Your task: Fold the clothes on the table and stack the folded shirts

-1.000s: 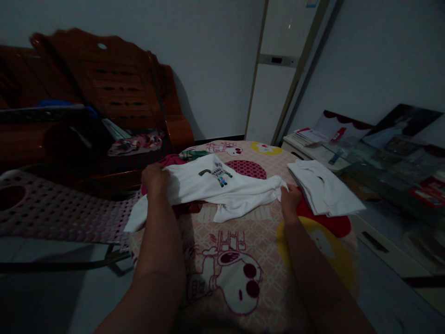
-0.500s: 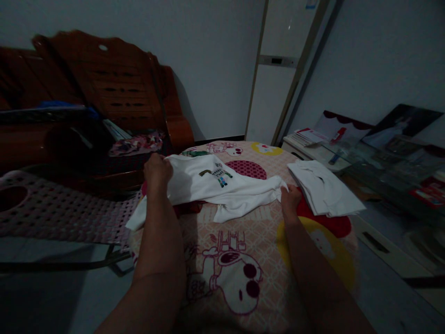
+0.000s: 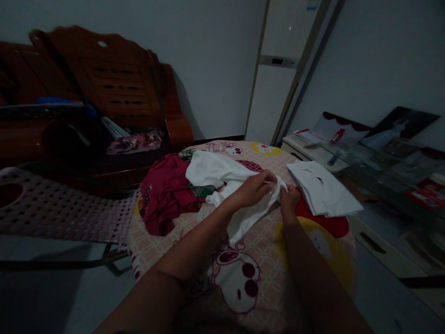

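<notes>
A white shirt (image 3: 213, 170) lies bunched across the round table, its right end raised between my hands. My left hand (image 3: 259, 186) is closed on the cloth near that end. Right beside it, my right hand (image 3: 289, 197) pinches the shirt's edge. To the left rests a crumpled dark red garment (image 3: 167, 188), with a green cloth (image 3: 202, 190) partly under the white one. A folded white garment stack (image 3: 323, 188) sits to the right of my right hand.
The patterned tablecloth (image 3: 239, 283) covers the table. Around it stand a woven chair (image 3: 69, 206) at left, a wooden bench (image 3: 121, 88) behind, and a glass-topped cabinet (image 3: 378, 167) at right.
My left hand has moved right, next to my right hand, bringing the shirt's left part along. The shirt is now bunched, its print out of sight, and the dark red garment is uncovered.
</notes>
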A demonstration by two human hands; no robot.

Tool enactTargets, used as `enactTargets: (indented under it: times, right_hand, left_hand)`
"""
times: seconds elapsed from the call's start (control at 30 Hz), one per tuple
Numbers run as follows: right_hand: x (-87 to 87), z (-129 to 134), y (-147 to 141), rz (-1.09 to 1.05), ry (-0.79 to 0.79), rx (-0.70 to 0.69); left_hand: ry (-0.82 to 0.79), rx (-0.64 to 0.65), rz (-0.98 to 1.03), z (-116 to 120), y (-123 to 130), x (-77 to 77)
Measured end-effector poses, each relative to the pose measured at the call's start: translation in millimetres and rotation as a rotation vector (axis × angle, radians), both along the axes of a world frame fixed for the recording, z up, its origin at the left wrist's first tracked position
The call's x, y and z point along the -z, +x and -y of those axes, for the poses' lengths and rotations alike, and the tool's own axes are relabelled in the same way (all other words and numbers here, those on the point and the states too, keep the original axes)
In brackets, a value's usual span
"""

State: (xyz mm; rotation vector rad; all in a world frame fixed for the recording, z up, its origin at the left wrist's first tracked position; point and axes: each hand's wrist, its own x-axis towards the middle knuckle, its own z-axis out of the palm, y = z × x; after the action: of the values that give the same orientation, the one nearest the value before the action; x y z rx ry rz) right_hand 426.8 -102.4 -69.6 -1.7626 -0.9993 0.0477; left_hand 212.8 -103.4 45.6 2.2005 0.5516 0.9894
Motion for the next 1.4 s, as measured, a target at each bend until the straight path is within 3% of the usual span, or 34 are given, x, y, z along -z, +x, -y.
enactTargets:
  times: [0.1, 0.17, 0.33, 0.47, 0.57, 0.67, 0.77, 0.87, 0.97, 1.03, 1.1, 1.13, 1.2, 1.3, 1.4]
  right_hand:
    - [3.8, -2.2, 1.5, -0.055, 0.029, -0.003]
    - [5.8, -3.6, 1.8, -0.073, 0.04, 0.003]
    - [6.6, -5.4, 2.1, -0.059, 0.005, 0.008]
    - [7.1, -5.2, 2.3, -0.026, 0.015, 0.005]
    - [7.9, -4.6, 2.2, -0.03, 0.031, 0.008]
    - [7.2, -4.3, 2.0, -0.049, 0.023, 0.0]
    - [5.0, -4.2, 1.6, -0.063, 0.011, -0.01]
    - [3.2, -3.8, 1.3, -0.067, 0.002, -0.005]
    - [3.2, -3.2, 1.7, -0.065, -0.001, -0.009]
    - [3.9, -2.7, 2.3, -0.05, 0.002, -0.017]
    - [4.7, -2.5, 2.8, -0.039, 0.003, -0.014]
    - [5.0, -2.6, 2.9, -0.04, 0.001, -0.011]
    - [5.4, -2.9, 2.9, -0.047, -0.002, -0.01]
    - [5.9, -3.3, 2.5, -0.046, -0.002, -0.012]
    - [6.5, -3.3, 2.3, -0.031, 0.0, -0.014]
  left_hand:
    - [0.065, -0.05, -0.134, -9.4, -7.7, 5.3]
    - [0.101, -0.208, -0.186, -26.9, -27.4, 5.8]
    - [0.203, -0.772, -0.273, -72.4, -91.6, 14.5]
    - [0.103, -0.978, -0.376, -90.0, -129.1, 32.7]
    - [-0.026, -0.995, -0.428, -93.3, -141.4, 39.1]
    - [-0.044, -1.001, -0.443, -89.8, -140.0, 31.6]
    - [0.002, -0.967, -0.454, -81.8, -123.8, 16.7]
    - [0.045, -0.846, -0.453, -71.1, -93.3, 9.4]
    - [0.06, -0.595, -0.408, -57.5, -56.8, 15.8]
    - [0.055, -0.323, -0.406, -48.6, -37.3, 23.3]
    - [0.045, -0.104, -0.405, -43.5, -27.1, 28.6]
    - [0.046, -0.063, -0.401, -43.2, -26.2, 29.6]
    - [0.071, -0.144, -0.393, -47.1, -33.1, 28.7]
    - [0.119, -0.505, -0.451, -58.9, -59.5, 24.5]
    - [0.044, -0.819, -0.689, -66.7, -91.6, 25.2]
